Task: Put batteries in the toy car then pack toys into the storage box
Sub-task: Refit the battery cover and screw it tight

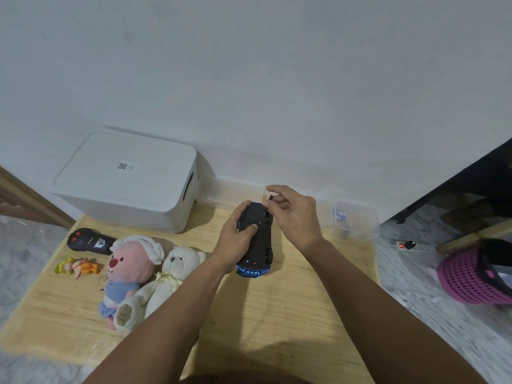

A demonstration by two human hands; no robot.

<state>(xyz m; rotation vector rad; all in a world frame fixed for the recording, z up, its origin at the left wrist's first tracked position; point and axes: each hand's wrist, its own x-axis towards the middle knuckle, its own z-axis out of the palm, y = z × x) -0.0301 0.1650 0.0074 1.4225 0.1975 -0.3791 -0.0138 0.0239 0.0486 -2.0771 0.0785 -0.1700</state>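
A blue toy car point(259, 245) is held upside down above the wooden table point(249, 322), its black underside facing me. My left hand point(235, 234) grips it from the left side, thumb pressing on the underside. My right hand point(293, 214) hovers at the car's far right corner and pinches a small dark piece point(270, 198) between thumb and fingers. The white storage box point(130, 178) stands shut with its lid on at the back left. A pink plush point(130, 270), a white teddy bear point(171, 275), a small orange figure point(79, 267) and a black remote point(88, 241) lie on the left.
A clear plastic box point(352, 220) with small items sits at the back right, another clear tray point(230, 195) by the wall. On the floor to the right lie a pink basket point(471, 275) and a power strip point(407, 245).
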